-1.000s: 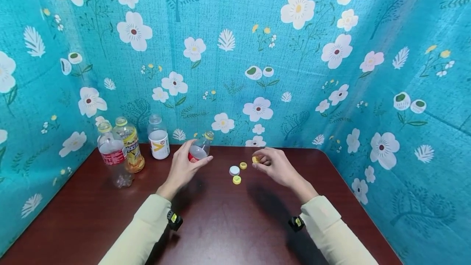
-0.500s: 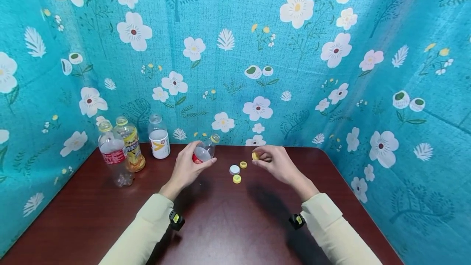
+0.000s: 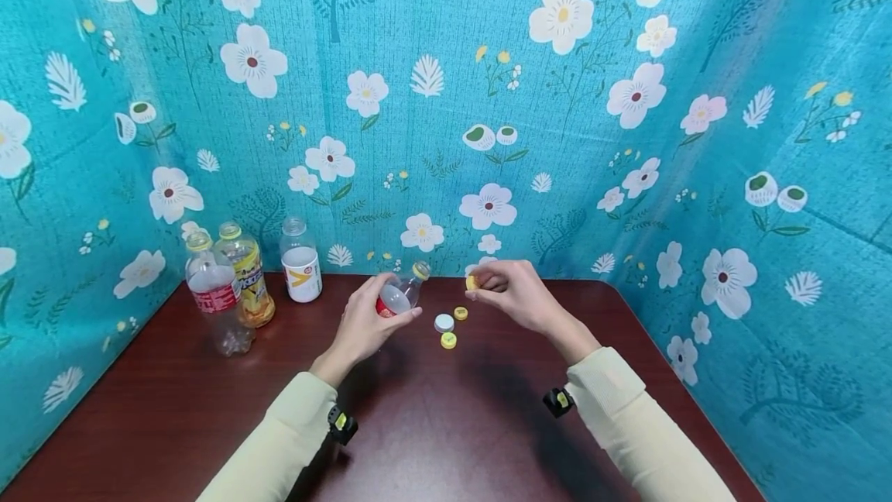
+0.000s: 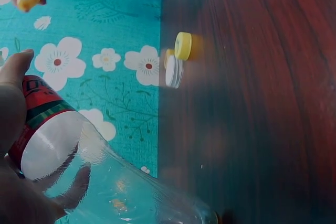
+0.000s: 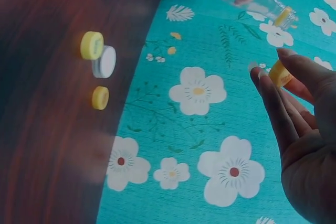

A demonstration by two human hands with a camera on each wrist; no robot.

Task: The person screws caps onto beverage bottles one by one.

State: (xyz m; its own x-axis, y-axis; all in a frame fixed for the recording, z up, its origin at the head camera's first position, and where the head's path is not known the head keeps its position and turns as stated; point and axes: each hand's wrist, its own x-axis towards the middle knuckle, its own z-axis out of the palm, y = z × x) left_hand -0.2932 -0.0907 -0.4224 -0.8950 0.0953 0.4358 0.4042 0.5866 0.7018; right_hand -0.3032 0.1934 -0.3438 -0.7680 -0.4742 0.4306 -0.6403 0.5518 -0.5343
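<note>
My left hand [image 3: 364,321] grips a clear plastic bottle [image 3: 402,294] with a red label. The bottle tilts to the right, its uncapped neck with a yellow ring pointing toward my other hand. Between thumb and fingers, my right hand [image 3: 519,294] pinches a yellow bottle cap [image 5: 280,74], held up a short way from the bottle's mouth. Below and between the hands, a white cap [image 3: 444,322] and two yellow caps lie grouped on the table, one nearer [image 3: 449,340] and one farther back [image 3: 461,313].
Three uncapped bottles stand at the back left of the dark red table [image 3: 418,424]: a red-labelled one [image 3: 217,297], a yellow-labelled one [image 3: 245,273] and a white-labelled one [image 3: 301,266]. A blue flowered curtain [image 3: 446,99] rises behind the table and along its sides.
The left hand has shifted right with the tilted bottle. The right hand has lifted slightly and moved left with its cap, narrowing the gap between cap and bottle mouth.
</note>
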